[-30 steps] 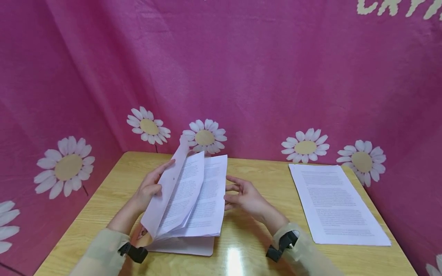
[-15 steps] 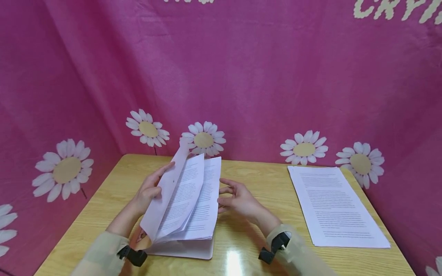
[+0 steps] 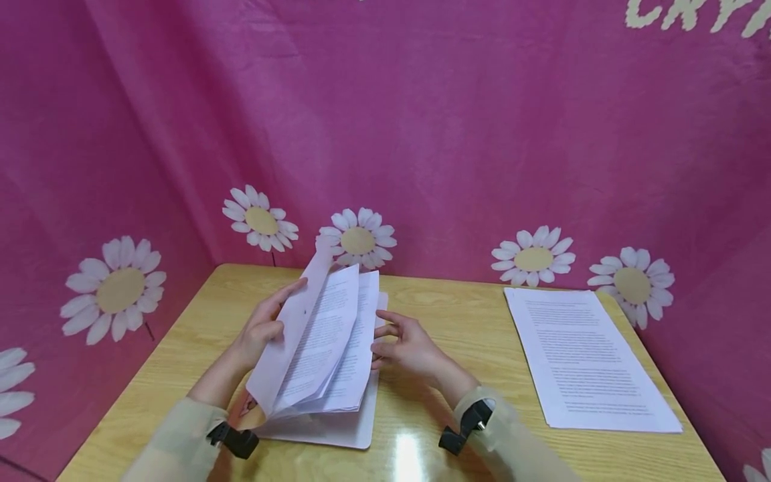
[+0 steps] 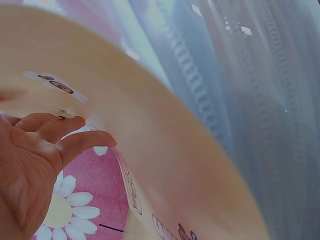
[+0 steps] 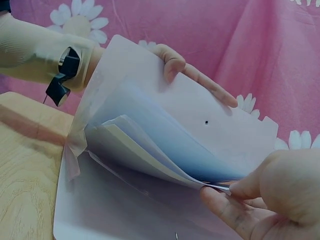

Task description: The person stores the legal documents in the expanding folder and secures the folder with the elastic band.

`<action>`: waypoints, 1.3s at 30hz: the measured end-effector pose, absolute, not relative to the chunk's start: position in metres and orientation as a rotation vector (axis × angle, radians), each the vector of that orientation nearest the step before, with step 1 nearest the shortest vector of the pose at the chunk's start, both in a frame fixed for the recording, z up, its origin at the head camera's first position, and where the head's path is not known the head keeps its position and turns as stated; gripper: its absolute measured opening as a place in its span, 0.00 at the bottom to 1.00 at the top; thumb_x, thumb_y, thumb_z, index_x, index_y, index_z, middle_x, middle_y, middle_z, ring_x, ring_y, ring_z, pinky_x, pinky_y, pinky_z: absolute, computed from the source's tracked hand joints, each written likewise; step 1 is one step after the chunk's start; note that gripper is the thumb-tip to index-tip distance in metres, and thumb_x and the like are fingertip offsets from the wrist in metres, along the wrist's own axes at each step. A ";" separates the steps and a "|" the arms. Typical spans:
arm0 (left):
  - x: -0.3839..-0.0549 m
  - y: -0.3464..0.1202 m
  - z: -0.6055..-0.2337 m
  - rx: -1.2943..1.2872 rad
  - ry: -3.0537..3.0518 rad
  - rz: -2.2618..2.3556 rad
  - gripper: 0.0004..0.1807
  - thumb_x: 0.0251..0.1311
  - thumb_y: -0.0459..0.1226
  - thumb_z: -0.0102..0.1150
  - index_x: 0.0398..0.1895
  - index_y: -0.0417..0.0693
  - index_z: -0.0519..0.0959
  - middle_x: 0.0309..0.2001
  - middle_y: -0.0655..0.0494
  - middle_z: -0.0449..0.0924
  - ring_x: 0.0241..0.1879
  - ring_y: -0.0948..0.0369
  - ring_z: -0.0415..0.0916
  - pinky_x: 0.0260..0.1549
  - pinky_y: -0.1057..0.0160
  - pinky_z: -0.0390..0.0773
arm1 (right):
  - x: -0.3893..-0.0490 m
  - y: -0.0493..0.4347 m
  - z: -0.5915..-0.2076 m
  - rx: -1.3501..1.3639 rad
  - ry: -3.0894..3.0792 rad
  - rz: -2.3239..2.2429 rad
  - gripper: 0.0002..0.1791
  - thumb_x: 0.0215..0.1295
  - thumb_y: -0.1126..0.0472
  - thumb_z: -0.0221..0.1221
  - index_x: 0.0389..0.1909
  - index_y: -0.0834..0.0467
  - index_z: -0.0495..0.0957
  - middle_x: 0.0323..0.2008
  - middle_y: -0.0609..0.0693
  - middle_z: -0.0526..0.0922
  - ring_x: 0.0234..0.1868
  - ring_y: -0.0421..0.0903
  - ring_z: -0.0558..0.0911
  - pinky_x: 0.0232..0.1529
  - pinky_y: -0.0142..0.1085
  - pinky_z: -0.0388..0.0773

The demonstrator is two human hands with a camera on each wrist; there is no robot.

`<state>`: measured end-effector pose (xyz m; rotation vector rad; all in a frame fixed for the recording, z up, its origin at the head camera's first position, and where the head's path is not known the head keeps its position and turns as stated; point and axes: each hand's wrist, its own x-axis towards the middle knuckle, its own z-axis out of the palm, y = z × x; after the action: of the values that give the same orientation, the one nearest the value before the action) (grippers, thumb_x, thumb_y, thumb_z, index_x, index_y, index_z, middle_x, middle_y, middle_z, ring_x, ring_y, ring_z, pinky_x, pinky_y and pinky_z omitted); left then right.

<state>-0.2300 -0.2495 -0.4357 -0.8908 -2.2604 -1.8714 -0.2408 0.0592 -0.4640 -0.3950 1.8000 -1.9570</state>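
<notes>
My left hand (image 3: pixel 260 333) grips the raised cover (image 3: pixel 288 348) of a paper folder, thumb on the pale inner side, fingers behind. In the left wrist view the cover's peach outer side (image 4: pixel 165 150) bows past the hand, with small cartoon figures on it. Printed sheets (image 3: pixel 355 348) stand partly lifted inside the folder, fanned apart at the near end. My right hand (image 5: pixel 275 195) pinches their right edge between thumb and fingers. Under them the folder's pale back half (image 3: pixel 337 430) lies on the table. A small hole shows in the cover in the right wrist view.
A separate stack of printed sheets (image 3: pixel 593 361) lies at the table's right side. The wooden table (image 3: pixel 446 298) ends at a pink curtain (image 3: pixel 446 147) with daisies, which also closes in both sides.
My right hand has moved left with the edge of the sheets, so the folder's back half shows beyond their right side. My left hand keeps holding the cover up in about the same place.
</notes>
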 end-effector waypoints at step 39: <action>-0.228 -0.249 -0.434 -0.850 -2.241 -1.918 0.50 0.42 0.28 0.43 0.79 0.24 0.56 0.74 0.27 0.56 0.59 0.51 0.67 0.52 0.63 0.69 | -0.243 0.033 -0.458 -0.362 1.880 -1.864 0.41 0.67 0.78 0.61 0.80 0.69 0.57 0.52 0.64 0.79 0.35 0.52 0.89 0.40 0.45 0.87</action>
<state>-0.2284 -0.2492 -0.4336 -0.8500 -2.2411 -1.9180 -0.2429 0.0334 -0.4578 -0.3621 1.8798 -1.8637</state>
